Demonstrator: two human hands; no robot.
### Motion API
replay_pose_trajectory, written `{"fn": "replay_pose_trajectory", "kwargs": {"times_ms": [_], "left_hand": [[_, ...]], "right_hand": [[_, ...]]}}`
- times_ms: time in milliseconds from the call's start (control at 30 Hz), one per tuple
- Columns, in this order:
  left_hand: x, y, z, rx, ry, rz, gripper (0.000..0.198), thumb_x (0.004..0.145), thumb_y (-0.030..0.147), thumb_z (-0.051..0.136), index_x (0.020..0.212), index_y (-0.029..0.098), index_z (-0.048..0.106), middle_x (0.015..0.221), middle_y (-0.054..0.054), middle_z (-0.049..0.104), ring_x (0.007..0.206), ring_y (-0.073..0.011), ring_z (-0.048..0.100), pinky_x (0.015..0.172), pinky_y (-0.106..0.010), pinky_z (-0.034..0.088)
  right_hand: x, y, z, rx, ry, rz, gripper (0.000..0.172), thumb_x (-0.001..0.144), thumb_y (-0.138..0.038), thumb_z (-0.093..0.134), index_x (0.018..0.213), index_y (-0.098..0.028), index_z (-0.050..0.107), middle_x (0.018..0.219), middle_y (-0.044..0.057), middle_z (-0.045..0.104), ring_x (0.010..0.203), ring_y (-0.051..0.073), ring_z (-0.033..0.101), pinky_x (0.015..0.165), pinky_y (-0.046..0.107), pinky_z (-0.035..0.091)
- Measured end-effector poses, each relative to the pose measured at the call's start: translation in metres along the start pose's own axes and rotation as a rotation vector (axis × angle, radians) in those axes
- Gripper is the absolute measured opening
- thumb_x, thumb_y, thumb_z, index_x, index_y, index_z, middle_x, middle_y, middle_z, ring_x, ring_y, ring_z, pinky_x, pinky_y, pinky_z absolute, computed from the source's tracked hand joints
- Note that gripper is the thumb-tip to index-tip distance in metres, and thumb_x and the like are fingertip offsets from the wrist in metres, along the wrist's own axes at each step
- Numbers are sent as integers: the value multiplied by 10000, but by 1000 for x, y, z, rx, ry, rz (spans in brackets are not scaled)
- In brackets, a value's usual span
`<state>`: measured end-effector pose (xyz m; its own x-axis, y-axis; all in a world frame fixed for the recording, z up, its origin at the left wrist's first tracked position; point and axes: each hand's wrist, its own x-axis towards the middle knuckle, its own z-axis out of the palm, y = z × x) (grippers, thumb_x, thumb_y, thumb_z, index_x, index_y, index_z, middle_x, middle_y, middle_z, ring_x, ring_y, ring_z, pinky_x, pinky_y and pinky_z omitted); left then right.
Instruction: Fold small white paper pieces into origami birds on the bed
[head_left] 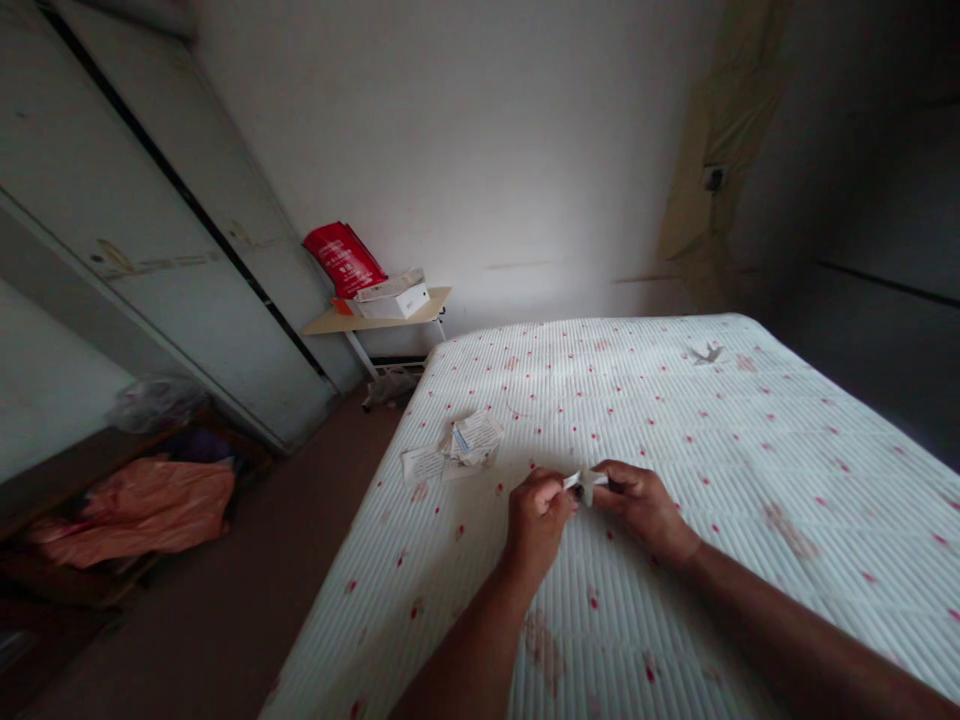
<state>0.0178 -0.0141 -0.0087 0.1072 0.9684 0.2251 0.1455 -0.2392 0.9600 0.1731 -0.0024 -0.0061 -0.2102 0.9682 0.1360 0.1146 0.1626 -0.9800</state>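
Note:
A small folded paper piece [588,486] with pointed arms is held between my two hands above the mattress [600,410]. My left hand [541,510] pinches its left arm between thumb and fingers. On the other side, my right hand [637,502] grips the right arm, with its fingers closed. Printed paper pieces [475,438] lie in a loose pile on the mattress, left of and beyond my hands. Another folded paper shape [707,353] rests near the far right part of the mattress.
Beyond the mattress's far left corner, a small table [330,322] bears a red bag [345,262] and a white box [405,300]. Orange cloth or plastic [150,507] lies on a low shelf at left. A wall socket [714,178] is at the upper right.

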Motion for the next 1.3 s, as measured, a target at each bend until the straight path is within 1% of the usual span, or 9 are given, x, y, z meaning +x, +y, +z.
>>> {"fn": "replay_pose_trajectory", "kwargs": {"times_ms": [200, 333, 533, 633, 800, 933, 1033, 1133, 1300], "left_hand": [[-1, -4, 6, -44, 36, -67, 150, 734, 178, 484, 627, 153, 587, 709, -11, 558, 592, -111, 565, 527, -197, 479], [-1, -2, 8, -77, 64, -130, 138, 720, 203, 515, 596, 154, 551, 634, 8, 531, 557, -114, 566, 500, -199, 486], [-1, 2, 11, -120, 85, -133, 142, 715, 225, 536, 593, 153, 547, 646, 13, 519, 548, -115, 575, 497, -211, 497], [-1, 6, 10, -132, 96, -180, 168, 708, 249, 552, 571, 153, 530, 594, 23, 517, 501, -112, 564, 477, -219, 493], [0, 12, 8, -206, 87, -258, 172, 717, 275, 569, 627, 130, 593, 511, 18, 539, 480, -106, 552, 500, -213, 482], [-1, 13, 10, -230, 103, -218, 177, 706, 278, 582, 624, 125, 616, 615, -5, 580, 524, -103, 567, 512, -205, 486], [-3, 12, 12, -210, 112, -164, 160, 702, 260, 567, 610, 135, 607, 672, 2, 559, 535, -104, 573, 511, -214, 503], [-3, 10, 14, -169, 133, -159, 180, 710, 265, 551, 582, 142, 581, 617, 16, 528, 513, -108, 570, 486, -209, 498], [0, 7, 14, -135, 152, -266, 171, 714, 260, 531, 616, 132, 587, 510, 19, 537, 424, -93, 528, 430, -191, 454]], "right_hand": [[1, -4, 2, -55, 34, 17, 255, 700, -412, 620, 613, -175, 579, 590, -9, 544, 571, 127, 484, 534, 235, 372], [1, -3, 4, -58, 32, 18, 256, 712, -396, 610, 598, -175, 549, 588, -13, 529, 572, 124, 471, 537, 235, 363], [0, 1, 7, -10, 37, 26, 258, 721, -397, 600, 612, -173, 532, 569, -23, 486, 542, 109, 425, 502, 228, 321], [0, -2, 7, 10, 27, 42, 289, 704, -416, 619, 582, -175, 516, 544, -32, 461, 525, 104, 405, 490, 228, 306], [0, -5, 5, 57, -28, 29, 246, 727, -393, 604, 637, -168, 567, 599, -14, 535, 574, 117, 465, 551, 235, 362], [0, -1, 5, 1, -4, 21, 239, 740, -378, 584, 637, -164, 567, 591, -9, 537, 570, 119, 470, 540, 233, 365], [0, 2, 5, -63, 23, -4, 231, 748, -360, 569, 632, -161, 547, 590, -14, 511, 560, 110, 441, 518, 225, 340], [0, 3, 7, -103, 40, 18, 247, 745, -352, 567, 595, -166, 502, 561, -29, 456, 530, 97, 393, 482, 219, 300], [-1, -2, 10, -42, 7, 82, 207, 727, -316, 561, 601, -174, 478, 540, -47, 430, 491, 86, 369, 451, 212, 285]]}}
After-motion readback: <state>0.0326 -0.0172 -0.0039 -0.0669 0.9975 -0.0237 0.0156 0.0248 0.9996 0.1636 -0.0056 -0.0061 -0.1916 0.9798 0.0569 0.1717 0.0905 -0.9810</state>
